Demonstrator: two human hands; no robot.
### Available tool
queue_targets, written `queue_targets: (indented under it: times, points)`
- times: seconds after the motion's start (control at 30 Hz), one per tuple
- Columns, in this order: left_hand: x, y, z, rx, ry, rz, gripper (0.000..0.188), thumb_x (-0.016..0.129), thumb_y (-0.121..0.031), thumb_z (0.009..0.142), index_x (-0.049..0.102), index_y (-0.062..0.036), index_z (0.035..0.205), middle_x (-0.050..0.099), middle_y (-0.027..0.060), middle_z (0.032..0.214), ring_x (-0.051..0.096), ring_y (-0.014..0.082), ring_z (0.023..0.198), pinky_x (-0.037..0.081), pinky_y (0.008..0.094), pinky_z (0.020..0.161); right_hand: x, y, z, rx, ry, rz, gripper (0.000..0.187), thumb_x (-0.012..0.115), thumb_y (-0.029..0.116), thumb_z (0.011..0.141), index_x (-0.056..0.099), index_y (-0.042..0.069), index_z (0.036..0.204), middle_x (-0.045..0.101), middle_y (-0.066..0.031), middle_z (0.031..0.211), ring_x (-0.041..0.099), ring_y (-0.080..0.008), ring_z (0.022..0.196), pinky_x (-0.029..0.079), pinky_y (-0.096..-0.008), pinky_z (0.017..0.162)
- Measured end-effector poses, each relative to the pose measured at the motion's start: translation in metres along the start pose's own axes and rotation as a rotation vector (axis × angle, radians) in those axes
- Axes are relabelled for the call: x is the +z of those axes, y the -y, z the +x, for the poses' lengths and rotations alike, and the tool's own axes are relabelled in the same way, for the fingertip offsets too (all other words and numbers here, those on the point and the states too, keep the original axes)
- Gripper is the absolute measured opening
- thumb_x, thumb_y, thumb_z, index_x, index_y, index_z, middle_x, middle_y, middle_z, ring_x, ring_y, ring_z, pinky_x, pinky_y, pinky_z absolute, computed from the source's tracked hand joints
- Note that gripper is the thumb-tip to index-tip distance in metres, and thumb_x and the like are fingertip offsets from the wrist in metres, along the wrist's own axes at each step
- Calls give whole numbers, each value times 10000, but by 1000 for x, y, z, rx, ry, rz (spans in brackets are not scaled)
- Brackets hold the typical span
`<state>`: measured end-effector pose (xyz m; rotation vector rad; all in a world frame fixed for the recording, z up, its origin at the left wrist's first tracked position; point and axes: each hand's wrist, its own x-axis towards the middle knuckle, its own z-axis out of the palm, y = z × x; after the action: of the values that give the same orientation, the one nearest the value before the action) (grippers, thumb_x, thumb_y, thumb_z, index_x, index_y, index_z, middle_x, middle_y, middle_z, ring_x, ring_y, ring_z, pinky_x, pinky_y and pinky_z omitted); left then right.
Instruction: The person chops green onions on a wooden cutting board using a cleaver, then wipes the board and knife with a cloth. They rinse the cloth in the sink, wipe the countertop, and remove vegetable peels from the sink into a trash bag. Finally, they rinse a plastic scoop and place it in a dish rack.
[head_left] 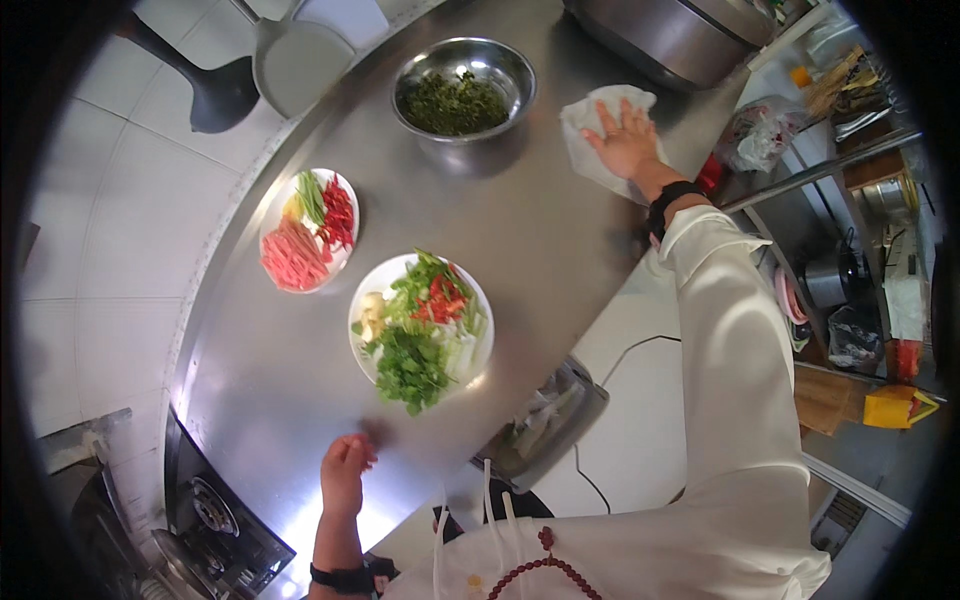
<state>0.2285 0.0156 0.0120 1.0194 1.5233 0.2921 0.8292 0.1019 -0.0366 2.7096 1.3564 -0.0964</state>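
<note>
My right hand (627, 140) lies flat on a white cloth (583, 118) at the far right of the steel counter, its fingers spread. My left hand (345, 468) hovers by the near edge with its fingers loosely curled in, and nothing shows in it. Beyond the left hand, a white plate (486, 352) holds leafy green herbs, chopped red pepper, green pieces and pale garlic. Farther left sits a smaller white plate (352, 256) with strips of pink meat, red pepper and green shreds. A steel bowl (530, 78) of dark chopped greens stands left of the cloth.
A large dark rounded appliance (660, 40) stands at the counter's far end. A black ladle (225, 95) and a grey spatula-like utensil (295, 65) hang on the left wall. A gas stove (212, 505) lies at lower left. Right are loaded shelves (830, 200); a grey bin (575, 410) stands below the edge.
</note>
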Motion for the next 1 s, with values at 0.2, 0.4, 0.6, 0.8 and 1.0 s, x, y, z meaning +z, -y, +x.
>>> queue_targets:
  times: [0.2, 0.4, 0.6, 0.8, 1.0]
  points:
    - [31, -24, 9, -20, 96, -122, 324, 474, -327, 925, 540, -43, 1066, 598, 47, 918, 582, 140, 775, 452, 259, 663, 3, 44, -83, -399, -32, -4, 671, 352, 580, 862, 218, 228, 1417, 74, -149, 1486, 70, -365, 1362, 71, -480, 1090]
    - [35, -35, 6, -16, 102, -168, 327, 493, -328, 916, 526, -56, 1095, 564, 33, 952, 553, 135, 794, 443, 255, 656, 15, 72, -200, -627, -196, 186, 621, 438, 503, 842, 348, 178, 1363, 212, -170, 1443, 200, -386, 1315, 154, -497, 1069]
    - [14, -45, -1, 77, 90, -112, 299, 500, -295, 917, 537, -54, 1089, 563, 23, 951, 539, 110, 792, 430, 230, 652, 28, 110, -314, -491, -253, 395, 615, 574, 348, 772, 419, 23, 1271, 274, -194, 1393, 284, -417, 1251, 248, -528, 1017]
    - [-16, -40, -18, 102, 78, -92, 289, 517, -308, 907, 553, -74, 1072, 571, 16, 958, 539, 109, 805, 420, 229, 667, 37, 169, -398, -514, -201, 457, 371, 526, 215, 812, 518, 21, 1129, 407, -178, 1304, 348, -360, 1228, 260, -460, 1029]
    - [-87, -4, -39, 164, 40, -202, 253, 508, -258, 907, 561, -60, 1056, 580, 19, 945, 545, 101, 781, 421, 240, 668, -17, 227, -439, -345, 217, 1055, 164, 494, 170, 864, 529, 33, 946, 583, -189, 879, 526, -399, 869, 413, -436, 801]
